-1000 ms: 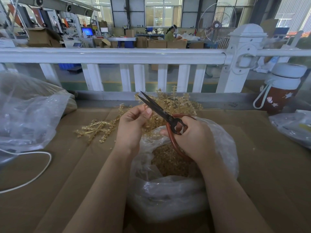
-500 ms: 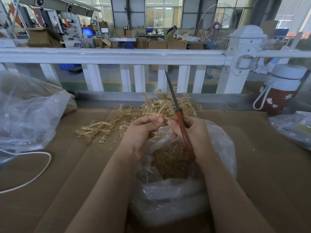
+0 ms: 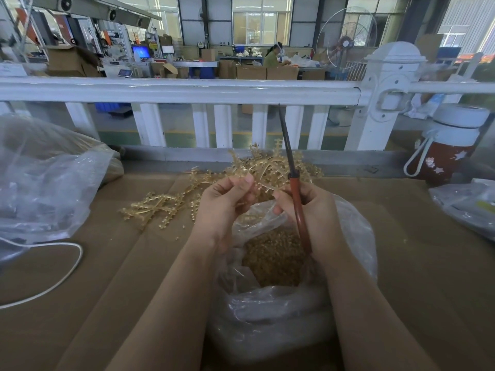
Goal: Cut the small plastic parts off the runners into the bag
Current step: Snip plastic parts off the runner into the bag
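Left hand (image 3: 226,202): fingers curled, pinching thin gold runner (image 3: 263,187) at fingertips, above bag mouth. Right hand (image 3: 314,212): fingers wrapped round red handles of scissors (image 3: 296,199), blades closed, pointing up and far; fingertips touching same runner. Clear bag (image 3: 356,236) directly below both hands, open, holding cut gold parts (image 3: 273,258). Pile of runners (image 3: 166,204) on cardboard (image 3: 415,263), far-left of hands. Red bottle (image 3: 447,145) far right.

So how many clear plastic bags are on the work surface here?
3: the open bag of cut parts beneath both hands, a large bag at far left, and another bag at the right edge, cropped.
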Tool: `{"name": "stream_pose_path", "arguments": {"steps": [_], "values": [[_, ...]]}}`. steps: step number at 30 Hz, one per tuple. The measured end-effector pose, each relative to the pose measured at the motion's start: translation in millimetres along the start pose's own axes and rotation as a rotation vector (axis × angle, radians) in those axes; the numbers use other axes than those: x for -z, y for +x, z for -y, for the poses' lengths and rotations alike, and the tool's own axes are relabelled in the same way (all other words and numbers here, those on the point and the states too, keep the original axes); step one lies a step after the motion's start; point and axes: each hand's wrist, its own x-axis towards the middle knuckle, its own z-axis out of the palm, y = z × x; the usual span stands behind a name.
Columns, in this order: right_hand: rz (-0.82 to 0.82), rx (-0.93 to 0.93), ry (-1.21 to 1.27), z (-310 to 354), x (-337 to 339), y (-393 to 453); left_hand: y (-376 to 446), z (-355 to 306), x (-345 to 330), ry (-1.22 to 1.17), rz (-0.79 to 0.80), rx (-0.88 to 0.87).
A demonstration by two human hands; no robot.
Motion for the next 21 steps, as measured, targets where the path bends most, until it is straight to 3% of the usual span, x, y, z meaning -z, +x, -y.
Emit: {"name": "stream_pose_path", "arguments": {"steps": [5, 8, 13, 17, 21], "values": [[-0.021, 0.004, -0.05, -3, 2, 1, 0, -2, 0, -0.01, -0.044, -0.038], [-0.107, 0.026, -0.225, -7, 5, 0, 2, -1, 3, 0.04, -0.105, -0.121], [-0.086, 0.177, -0.546, -8, 6, -2, 4, -1, 9, 0.136, -0.158, -0.186], [-0.165, 0.369, -0.718, -9, 1, -5, 6, 0, 10, 0.152, -0.147, -0.186], [-0.098, 0.345, -0.795, -10, 1, -4, 4, -1, 9, 0.14, -0.129, -0.193]]}}
